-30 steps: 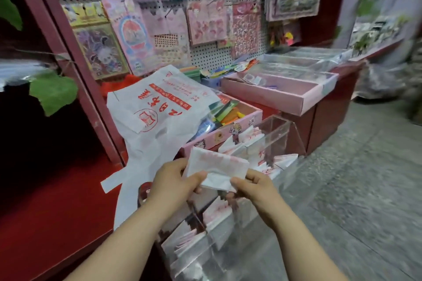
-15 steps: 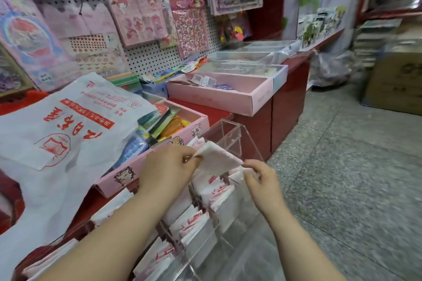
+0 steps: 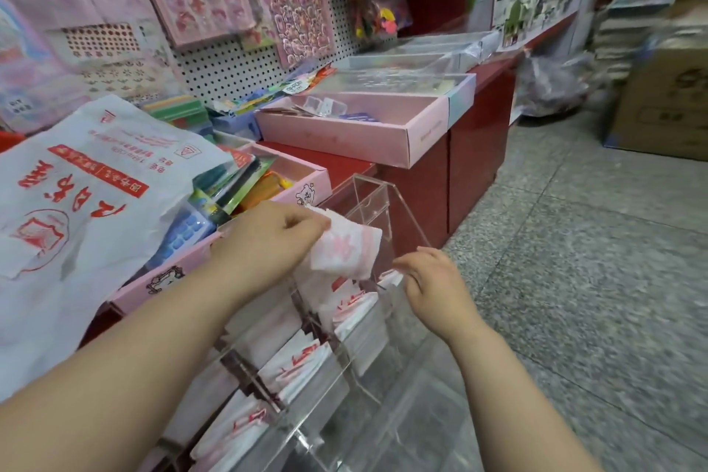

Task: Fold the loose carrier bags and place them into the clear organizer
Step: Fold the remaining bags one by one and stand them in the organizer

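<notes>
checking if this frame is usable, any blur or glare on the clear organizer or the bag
Head view: right edge and top left corner smear with motion blur; the folded bag in the left hand is soft, its print unreadable; the clear organizer shows faint reflections, no harsh glare; wide-angle bending at edges.

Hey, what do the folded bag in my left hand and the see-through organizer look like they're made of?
The folded bag looks like thin plastic film: white, red-printed, softly creased, slightly translucent. It might be a non-woven sheet; the blur leaves that open. The organizer looks like rigid clear acrylic: glossy, sharp bent edges, with contents and floor showing through. Your left hand pinches the bag.
</notes>
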`<state>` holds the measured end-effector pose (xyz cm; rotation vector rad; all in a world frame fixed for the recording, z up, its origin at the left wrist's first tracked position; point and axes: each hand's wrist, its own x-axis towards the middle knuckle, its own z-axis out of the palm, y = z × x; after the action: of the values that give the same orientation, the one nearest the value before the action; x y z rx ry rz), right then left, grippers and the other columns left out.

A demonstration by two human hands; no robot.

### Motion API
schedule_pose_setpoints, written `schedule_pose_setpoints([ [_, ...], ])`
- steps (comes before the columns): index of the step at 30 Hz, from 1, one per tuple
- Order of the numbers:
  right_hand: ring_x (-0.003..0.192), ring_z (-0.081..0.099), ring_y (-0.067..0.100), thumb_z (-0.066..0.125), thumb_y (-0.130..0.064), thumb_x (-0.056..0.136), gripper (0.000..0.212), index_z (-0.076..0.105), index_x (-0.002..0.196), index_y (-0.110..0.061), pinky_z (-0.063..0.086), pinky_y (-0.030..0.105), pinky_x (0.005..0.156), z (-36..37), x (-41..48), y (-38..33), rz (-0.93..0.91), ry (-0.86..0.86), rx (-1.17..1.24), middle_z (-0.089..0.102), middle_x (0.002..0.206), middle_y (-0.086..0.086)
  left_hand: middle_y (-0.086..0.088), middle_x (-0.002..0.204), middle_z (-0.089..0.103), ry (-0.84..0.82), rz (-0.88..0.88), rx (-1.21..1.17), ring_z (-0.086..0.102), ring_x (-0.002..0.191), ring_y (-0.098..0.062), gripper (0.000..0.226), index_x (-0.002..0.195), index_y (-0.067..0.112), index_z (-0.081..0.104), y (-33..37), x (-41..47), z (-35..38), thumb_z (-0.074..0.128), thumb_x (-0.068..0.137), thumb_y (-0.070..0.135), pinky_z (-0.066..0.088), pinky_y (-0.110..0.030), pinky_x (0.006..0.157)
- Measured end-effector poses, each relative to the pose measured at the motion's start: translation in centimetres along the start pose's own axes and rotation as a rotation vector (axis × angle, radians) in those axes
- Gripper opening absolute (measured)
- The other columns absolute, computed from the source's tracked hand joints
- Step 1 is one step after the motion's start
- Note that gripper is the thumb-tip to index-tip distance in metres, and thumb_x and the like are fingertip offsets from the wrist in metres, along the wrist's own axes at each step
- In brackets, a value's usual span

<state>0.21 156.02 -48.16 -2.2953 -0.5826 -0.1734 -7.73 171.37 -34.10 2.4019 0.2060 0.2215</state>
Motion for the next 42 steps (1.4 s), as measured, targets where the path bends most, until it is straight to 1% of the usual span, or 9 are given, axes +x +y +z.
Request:
schedule_pose_setpoints([
  [2, 0.129, 0.037, 0.021, 0.041, -0.002, 0.088, 0.034, 0.064, 0.112, -0.008, 0.018, 0.021, 0.107, -0.3, -0.3, 0.2, -0.009, 0.016, 0.041, 0.062, 0.118, 0.004, 0.009, 0.092, 0.063, 0.065, 0.081, 0.236, 0.054, 0.086, -0.01, 0.023, 0.103, 0.022, 0.068, 0.6, 0.3, 0.9, 0.063, 0.083, 0.033, 0.039, -0.021, 0.073],
  [5, 0.132, 0.034, 0.015, 0.042, 0.002, 0.088, 0.036, 0.061, 0.117, -0.008, 0.02, 0.016, 0.103, -0.5, -0.5, 0.3, -0.014, 0.014, 0.088, 0.059, 0.123, 0.002, 0.003, 0.124, 0.057, 0.139, 0.177, 0.423, 0.052, 0.111, -0.017, 0.033, 0.12, 0.02, 0.055, 1.2, 1.1, 2.9, 0.056, 0.088, 0.014, 0.039, -0.026, 0.09],
  [12, 0.132, 0.033, 0.011, 0.042, 0.002, 0.089, 0.036, 0.06, 0.119, -0.009, 0.019, 0.008, 0.097, -0.7, -0.4, 0.6, 0.008, 0.022, 0.169, 0.056, 0.127, 0.003, -0.01, 0.125, 0.054, 0.014, 0.168, 0.654, 0.057, 0.1, -0.033, 0.067, 0.144, 0.028, 0.012, 0.2, 3.0, 7.5, 0.04, 0.089, 0.002, 0.038, -0.033, 0.07],
  [20, 0.119, 0.045, 0.011, 0.046, 0.001, 0.089, 0.032, 0.057, 0.116, -0.01, 0.026, 0.006, 0.088, 0.3, 0.0, 1.4, 0.083, 0.074, 0.311, 0.056, 0.123, 0.001, -0.012, 0.099, 0.063, 0.021, -0.079, 0.223, 0.058, 0.087, -0.029, 0.024, 0.104, 0.016, 0.035, -1.8, 3.7, 10.8, 0.051, 0.087, 0.007, 0.043, -0.035, 0.07],
  [26, 0.11, 0.041, 0.002, 0.046, 0.006, 0.087, 0.028, 0.057, 0.107, -0.01, 0.022, -0.011, 0.079, 0.5, -0.1, 1.2, 0.098, 0.18, 0.412, 0.047, 0.116, -0.008, -0.014, 0.106, 0.059, -0.046, -0.056, 0.314, 0.053, 0.087, -0.029, 0.021, 0.114, 0.012, 0.033, -2.3, 4.0, 11.9, 0.042, 0.095, 0.018, 0.034, -0.031, 0.066],
  [29, 0.109, 0.043, 0.006, 0.043, 0.012, 0.085, 0.032, 0.058, 0.107, -0.005, 0.022, -0.01, 0.081, 0.6, 0.0, 1.3, 0.088, 0.2, 0.404, 0.048, 0.113, -0.004, -0.014, 0.115, 0.057, -0.133, -0.022, 0.399, 0.055, 0.101, -0.031, 0.043, 0.135, 0.013, 0.021, -2.8, 3.8, 12.7, 0.038, 0.097, 0.025, 0.035, -0.032, 0.068],
  [32, 0.105, 0.044, 0.006, 0.038, 0.016, 0.083, 0.036, 0.059, 0.108, -0.001, 0.023, -0.011, 0.08, 0.3, -0.1, 1.3, 0.083, 0.215, 0.365, 0.048, 0.109, -0.004, -0.008, 0.128, 0.051, -0.041, 0.005, 0.315, 0.054, 0.108, -0.027, 0.059, 0.144, 0.017, 0.008, -3.4, 3.2, 12.5, 0.042, 0.096, 0.024, 0.044, -0.037, 0.081],
  [37, 0.092, 0.049, 0.011, 0.039, 0.017, 0.081, 0.035, 0.061, 0.103, 0.001, 0.031, 0.0, 0.07, -0.9, -0.7, 0.7, 0.098, 0.256, 0.247, 0.055, 0.101, 0.004, 0.007, 0.134, 0.046, 0.122, 0.069, 0.168, 0.047, 0.117, -0.01, 0.047, 0.139, 0.025, 0.029, -2.7, -0.7, 9.9, 0.045, 0.095, 0.023, 0.035, -0.02, 0.091],
  [42, 0.096, 0.054, 0.019, 0.045, 0.004, 0.088, 0.027, 0.063, 0.106, -0.001, 0.032, 0.018, 0.072, -2.8, -2.7, -2.0, 0.101, 0.22, 0.097, 0.06, 0.103, 0.006, 0.015, 0.097, 0.064, 0.213, 0.295, 0.239, 0.053, 0.089, 0.002, 0.022, 0.095, 0.024, 0.068, -3.4, -7.4, 4.6, 0.048, 0.087, 0.025, 0.034, -0.005, 0.072],
])
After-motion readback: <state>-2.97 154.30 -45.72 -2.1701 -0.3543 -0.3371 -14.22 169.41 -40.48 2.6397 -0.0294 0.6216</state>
